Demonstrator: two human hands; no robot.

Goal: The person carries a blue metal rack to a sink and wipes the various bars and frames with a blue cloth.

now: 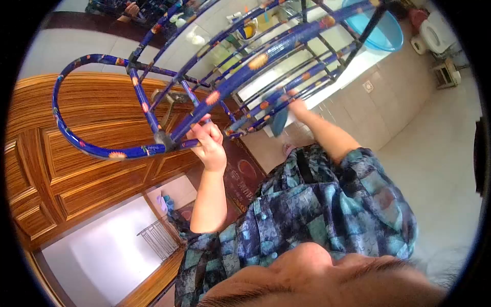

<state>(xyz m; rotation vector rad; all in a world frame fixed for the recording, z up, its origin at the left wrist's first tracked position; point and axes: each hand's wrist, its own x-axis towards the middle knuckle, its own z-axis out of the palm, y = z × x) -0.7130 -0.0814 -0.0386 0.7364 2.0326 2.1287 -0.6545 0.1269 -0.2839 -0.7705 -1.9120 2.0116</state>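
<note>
A blue metal rack (pixel 225 92) with a flower pattern and curved tubular ends is held up, tilted, across the upper left. My left hand (pixel 207 143) is closed around a lower tube of its frame near a dark joint. Pressed to the rack's lower bars, my right hand (pixel 294 105) is closed on a blue-grey cloth (pixel 279 122). Some of the right fingers are hidden behind the bars and the cloth.
Behind the rack is a white counter (pixel 327 91) with a blue basin (pixel 378 30) and small items. A wooden door (pixel 102 169) with a metal handle (pixel 174 102) stands at left, near a dark mat (pixel 243 171). A toilet (pixel 434 33) is at upper right.
</note>
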